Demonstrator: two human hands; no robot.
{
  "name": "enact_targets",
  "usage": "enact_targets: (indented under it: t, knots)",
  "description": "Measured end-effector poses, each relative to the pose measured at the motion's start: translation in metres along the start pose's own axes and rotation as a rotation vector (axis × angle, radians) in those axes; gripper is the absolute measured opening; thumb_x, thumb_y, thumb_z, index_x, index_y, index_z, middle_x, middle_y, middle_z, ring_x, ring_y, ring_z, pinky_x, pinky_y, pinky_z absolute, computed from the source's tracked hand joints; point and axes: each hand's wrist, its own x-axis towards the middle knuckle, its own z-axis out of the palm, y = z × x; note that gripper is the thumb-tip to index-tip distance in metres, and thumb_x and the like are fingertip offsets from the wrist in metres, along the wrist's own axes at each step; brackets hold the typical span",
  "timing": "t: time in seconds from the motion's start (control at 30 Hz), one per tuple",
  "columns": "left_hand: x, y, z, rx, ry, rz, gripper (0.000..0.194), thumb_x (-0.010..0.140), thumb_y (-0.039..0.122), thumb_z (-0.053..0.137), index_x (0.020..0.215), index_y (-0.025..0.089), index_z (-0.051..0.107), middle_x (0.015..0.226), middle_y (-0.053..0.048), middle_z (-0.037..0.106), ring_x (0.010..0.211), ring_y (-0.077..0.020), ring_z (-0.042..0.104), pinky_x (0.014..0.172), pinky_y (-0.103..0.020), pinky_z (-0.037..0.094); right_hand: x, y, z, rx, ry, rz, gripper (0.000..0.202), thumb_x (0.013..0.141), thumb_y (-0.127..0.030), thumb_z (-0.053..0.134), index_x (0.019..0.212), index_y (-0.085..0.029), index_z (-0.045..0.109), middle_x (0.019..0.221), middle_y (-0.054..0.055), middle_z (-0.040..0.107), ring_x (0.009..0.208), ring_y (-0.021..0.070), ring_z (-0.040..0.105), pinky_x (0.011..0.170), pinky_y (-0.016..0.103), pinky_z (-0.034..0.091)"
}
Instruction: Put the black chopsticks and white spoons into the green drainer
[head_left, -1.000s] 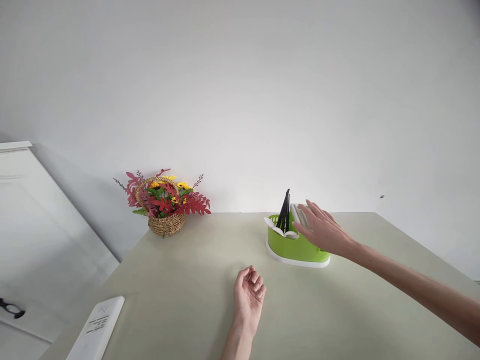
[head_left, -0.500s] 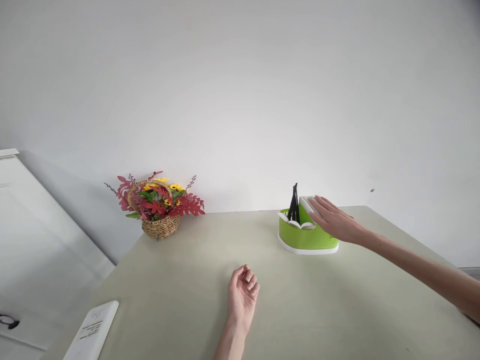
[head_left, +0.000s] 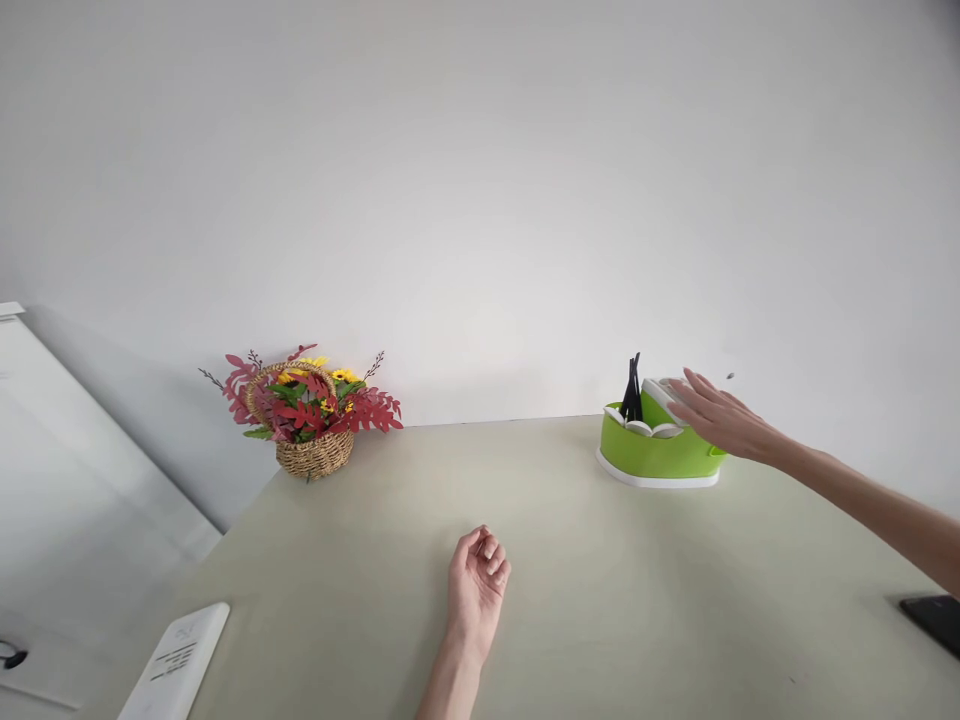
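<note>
My left hand (head_left: 478, 590) rests palm up on the pale green table (head_left: 360, 620), its fingers curled and nothing visible in them. Over on the right, my right hand (head_left: 724, 415) lies with outstretched fingers against the upper right side of a green and white container (head_left: 652, 455). Several thin black sticks (head_left: 632, 390) stand in the container's left part. The palm side of my right hand and part of the container behind it are hidden.
A wicker basket (head_left: 315, 456) of red leaves and yellow flowers stands at the back left. A white flat box (head_left: 176, 660) lies at the front left. A dark flat object (head_left: 934, 620) is at the right edge. A white cabinet (head_left: 82, 500) borders the left.
The green container has moved right and slightly back along with my right hand. My left hand has stayed on the table, fingers still curled. The dark object at the right has come into view.
</note>
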Motion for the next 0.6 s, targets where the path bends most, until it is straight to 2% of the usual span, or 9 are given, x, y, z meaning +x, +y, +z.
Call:
enact_targets:
  t: [0.07, 0.17, 0.27, 0.33, 0.43, 0.6]
  knots:
    - [0.001, 0.000, 0.000, 0.005, -0.007, 0.002, 0.012, 0.078, 0.017, 0.074, 0.080, 0.014, 0.063, 0.066, 0.006, 0.045, 0.053, -0.0059, 0.039, 0.045, -0.020, 0.036, -0.009, -0.009, -0.006, 0.021, 0.007, 0.035, 0.071, 0.102, -0.061, 0.021, 0.159, -0.019, 0.033, 0.168, 0.016, 0.026, 0.153, 0.0378, 0.027, 0.116, 0.061, 0.038]
    - [0.001, 0.000, 0.001, 0.011, -0.010, 0.001, 0.012, 0.079, 0.017, 0.074, 0.080, 0.014, 0.063, 0.066, 0.006, 0.045, 0.053, -0.0057, 0.039, 0.046, -0.020, 0.036, -0.030, -0.038, -0.023, 0.055, 0.061, 0.021, 0.068, 0.105, -0.055, 0.023, 0.164, -0.022, 0.018, 0.173, 0.008, 0.007, 0.157, 0.0316, 0.011, 0.125, 0.057, 0.021]
    - [-0.002, 0.000, 0.003, 0.017, -0.008, 0.002, 0.012, 0.079, 0.017, 0.074, 0.081, 0.014, 0.062, 0.067, 0.006, 0.045, 0.053, -0.0056, 0.039, 0.046, -0.020, 0.036, -0.058, -0.075, -0.037, 0.149, 0.168, -0.123, 0.065, 0.104, -0.047, 0.032, 0.164, -0.028, 0.016, 0.172, 0.001, 0.011, 0.157, 0.0297, 0.012, 0.128, 0.054, 0.019]
    - [-0.003, 0.001, 0.004, 0.022, -0.012, 0.005, 0.012, 0.080, 0.017, 0.074, 0.081, 0.014, 0.062, 0.067, 0.006, 0.045, 0.053, -0.0055, 0.040, 0.046, -0.020, 0.037, -0.079, -0.096, -0.038, 0.207, 0.157, -0.251, 0.064, 0.104, -0.042, 0.035, 0.164, -0.033, 0.015, 0.172, -0.003, 0.013, 0.157, 0.0282, 0.017, 0.128, 0.053, 0.020]
    - [-0.003, 0.001, 0.005, 0.028, -0.021, 0.000, 0.012, 0.079, 0.016, 0.074, 0.082, 0.014, 0.063, 0.068, 0.006, 0.045, 0.053, -0.0052, 0.040, 0.047, -0.020, 0.037, -0.111, -0.120, -0.018, 0.241, 0.028, -0.355, 0.065, 0.104, -0.040, 0.039, 0.164, -0.036, 0.014, 0.171, -0.004, 0.015, 0.156, 0.0262, 0.017, 0.129, 0.052, 0.020]
    - [-0.002, 0.001, 0.002, 0.039, -0.028, 0.014, 0.012, 0.079, 0.017, 0.074, 0.083, 0.014, 0.064, 0.068, 0.006, 0.046, 0.053, -0.0051, 0.041, 0.047, -0.020, 0.038, -0.153, -0.149, 0.041, 0.344, -0.206, -0.213, 0.067, 0.104, -0.050, 0.035, 0.165, -0.030, 0.013, 0.171, 0.001, 0.012, 0.157, 0.0265, 0.010, 0.127, 0.052, 0.023]
